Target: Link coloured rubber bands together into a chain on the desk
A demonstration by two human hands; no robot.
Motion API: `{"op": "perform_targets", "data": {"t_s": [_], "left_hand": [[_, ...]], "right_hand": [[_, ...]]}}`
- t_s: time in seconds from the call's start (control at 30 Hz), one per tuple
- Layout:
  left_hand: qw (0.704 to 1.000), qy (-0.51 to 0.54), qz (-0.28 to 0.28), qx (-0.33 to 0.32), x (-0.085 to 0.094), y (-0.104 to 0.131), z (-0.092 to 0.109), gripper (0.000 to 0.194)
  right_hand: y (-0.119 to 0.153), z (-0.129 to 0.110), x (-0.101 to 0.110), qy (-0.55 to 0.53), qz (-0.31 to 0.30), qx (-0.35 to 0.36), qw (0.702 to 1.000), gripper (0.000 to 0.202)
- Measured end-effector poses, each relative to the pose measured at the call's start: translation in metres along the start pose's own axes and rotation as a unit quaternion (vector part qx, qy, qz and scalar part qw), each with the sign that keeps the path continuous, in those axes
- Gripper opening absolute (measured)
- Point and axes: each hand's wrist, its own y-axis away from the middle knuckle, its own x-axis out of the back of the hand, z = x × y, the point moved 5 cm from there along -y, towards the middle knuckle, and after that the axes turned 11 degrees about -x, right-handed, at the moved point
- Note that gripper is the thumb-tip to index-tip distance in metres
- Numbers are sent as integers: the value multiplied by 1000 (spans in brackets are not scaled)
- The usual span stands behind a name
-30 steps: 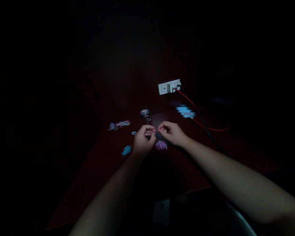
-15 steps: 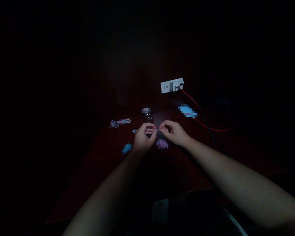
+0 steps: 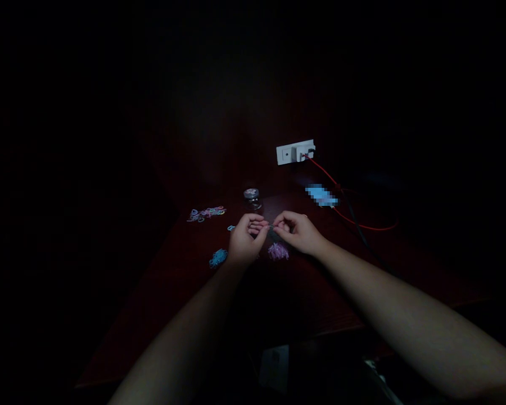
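My left hand (image 3: pixel 247 239) and my right hand (image 3: pixel 299 232) meet fingertip to fingertip above the dark red table (image 3: pixel 185 281). Both pinch one small, thin, pale band (image 3: pixel 271 226) stretched between them; its details are too small to tell. Just below my right hand lies a pile of purple bands (image 3: pixel 278 251). A pile of blue bands (image 3: pixel 218 258) is to the lower left of my left hand, and a light blue band (image 3: pixel 231 228) shows beside its knuckles. Farther left are mixed coloured bands (image 3: pixel 206 214).
Behind my hands stands a small clear jar (image 3: pixel 252 197) with a lid. A white wall socket (image 3: pixel 295 152) holds plugs with a red cable (image 3: pixel 362 226) and a black cable. A blurred blue object (image 3: pixel 321 195) lies at the right. Surroundings are very dark.
The whole view has shifted slightly, so the table and its things appear a little lower. Both hands keep their pinch, with a tiny gap still between the fingertips.
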Motion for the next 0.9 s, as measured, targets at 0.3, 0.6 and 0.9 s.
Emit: {"op": "perform_targets", "data": {"t_s": [0.3,0.6,0.9], "left_hand": [[1000,6,-1,-17,0,-1,2,21],[1000,3,0,-20,0,0,1,19],[1000,-7,-7,-25,1,0,3,18]], "right_hand": [[-1,0,0,-5,-1,-1,1000,19],[-1,5,1,-9,3,-2,1000,17],[-2,6,1,-16,6,0,1000,18]]}}
